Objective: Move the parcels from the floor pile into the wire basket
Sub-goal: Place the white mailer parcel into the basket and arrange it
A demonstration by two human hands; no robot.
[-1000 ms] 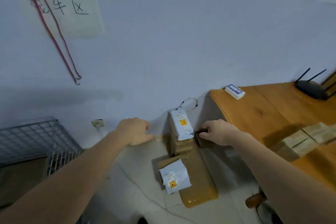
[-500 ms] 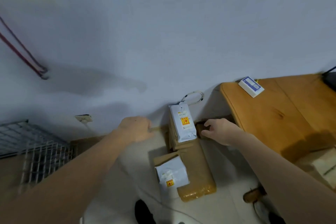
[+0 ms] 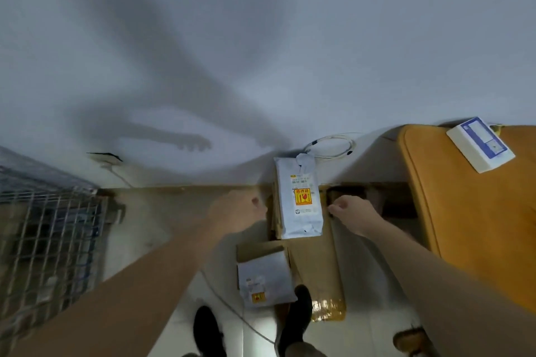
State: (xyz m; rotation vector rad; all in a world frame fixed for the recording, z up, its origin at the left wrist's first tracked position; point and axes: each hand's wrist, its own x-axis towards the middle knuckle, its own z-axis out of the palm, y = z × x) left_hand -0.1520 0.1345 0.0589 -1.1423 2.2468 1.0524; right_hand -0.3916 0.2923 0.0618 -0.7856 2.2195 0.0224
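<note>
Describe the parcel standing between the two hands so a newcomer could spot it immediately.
Start at the wooden table on the right and look left along the wall's base. The upright white mailer leans there atop brown parcels, unlike the smaller white mailer lying nearer the shoes.

The white parcel (image 3: 299, 197) ahead of me carries a yellow-and-red sticker. Nearer me than that parcel lies a grey-white parcel (image 3: 264, 278) with a similar sticker; right of it, a brown box (image 3: 316, 269). Far right, my orange-brown table (image 3: 470, 226).

Grey wall (image 3: 261, 38); pale floor (image 3: 179, 324); wooden table (image 3: 478, 226).
</note>
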